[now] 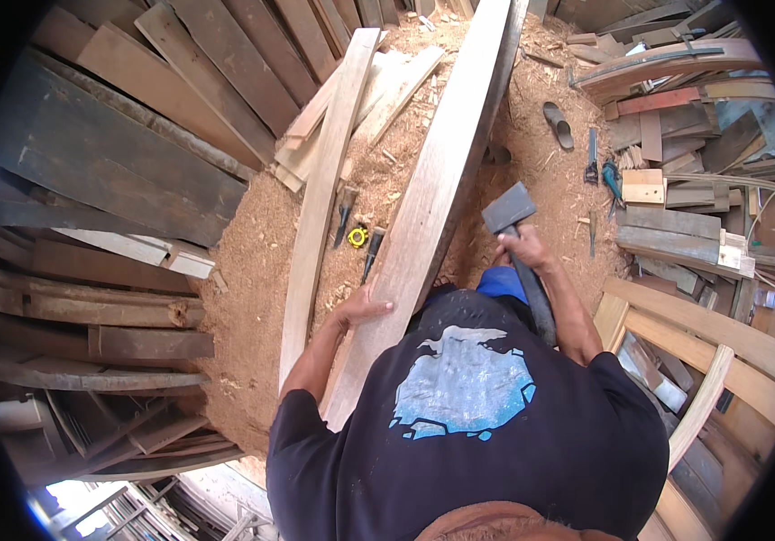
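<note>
A long pale timber plank [437, 189] runs from the far edge down to my left side, its right side face dark. My left hand [362, 309] grips the plank's left edge, thumb on the top face; its other fingers are partly hidden. To the right of the plank, my right hand [524, 248] is closed round the handle of an adze, close under its head. The adze [508, 208] has a broad, flat, dark grey blade, held apart from the plank. Its thick dark handle passes back beside my right forearm.
A narrower plank [333, 171] lies to the left. Between the planks are a yellow tape measure [357, 236] and chisel-like tools [344, 215]. Shavings cover the ground. Sandals [558, 125], a handsaw [592, 158] and a green power tool [611, 178] lie right. Boards [126, 162] are stacked left.
</note>
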The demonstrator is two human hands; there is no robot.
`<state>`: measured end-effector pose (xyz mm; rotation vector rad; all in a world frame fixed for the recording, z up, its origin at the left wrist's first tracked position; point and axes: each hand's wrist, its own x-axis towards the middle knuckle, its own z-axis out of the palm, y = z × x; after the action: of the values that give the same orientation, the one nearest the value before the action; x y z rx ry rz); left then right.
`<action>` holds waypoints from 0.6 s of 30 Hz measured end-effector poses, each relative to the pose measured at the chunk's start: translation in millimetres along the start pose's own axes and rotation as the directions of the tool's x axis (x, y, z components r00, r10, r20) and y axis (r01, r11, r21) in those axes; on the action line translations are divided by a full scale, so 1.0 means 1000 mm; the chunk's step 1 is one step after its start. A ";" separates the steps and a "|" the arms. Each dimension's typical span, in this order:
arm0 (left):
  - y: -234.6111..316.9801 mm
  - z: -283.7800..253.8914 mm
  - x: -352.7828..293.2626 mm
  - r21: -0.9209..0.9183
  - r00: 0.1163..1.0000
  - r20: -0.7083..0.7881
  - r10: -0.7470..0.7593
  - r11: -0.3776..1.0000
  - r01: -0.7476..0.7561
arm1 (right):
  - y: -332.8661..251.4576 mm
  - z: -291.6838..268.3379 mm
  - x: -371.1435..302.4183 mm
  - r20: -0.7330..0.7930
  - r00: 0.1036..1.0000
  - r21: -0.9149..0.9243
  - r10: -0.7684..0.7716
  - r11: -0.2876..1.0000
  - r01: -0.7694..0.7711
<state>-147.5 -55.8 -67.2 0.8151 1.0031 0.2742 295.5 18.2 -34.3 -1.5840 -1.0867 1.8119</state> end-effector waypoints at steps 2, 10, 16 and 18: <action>0.020 0.013 -0.005 -0.241 0.990 0.133 0.035 0.970 -0.001 | -0.035 -0.007 -0.022 -0.028 0.991 0.006 -0.128 0.992 0.128; -0.004 0.107 0.008 -0.772 0.941 0.224 0.254 0.635 0.012 | -0.174 0.028 -0.111 -0.147 0.854 -0.264 -0.498 0.852 0.452; 0.031 0.131 0.010 -0.624 0.956 -0.001 0.293 0.747 -0.229 | -0.145 0.067 -0.088 0.106 0.966 -0.891 -0.236 0.408 0.198; 0.006 0.127 0.021 -0.694 0.945 0.065 0.321 0.695 -0.189 | -0.138 0.071 -0.087 0.174 0.930 -0.881 -0.324 0.372 0.294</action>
<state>-29.4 -100.8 -40.5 0.2810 0.5322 0.7533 226.2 9.1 128.9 -1.6894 -2.4278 0.8807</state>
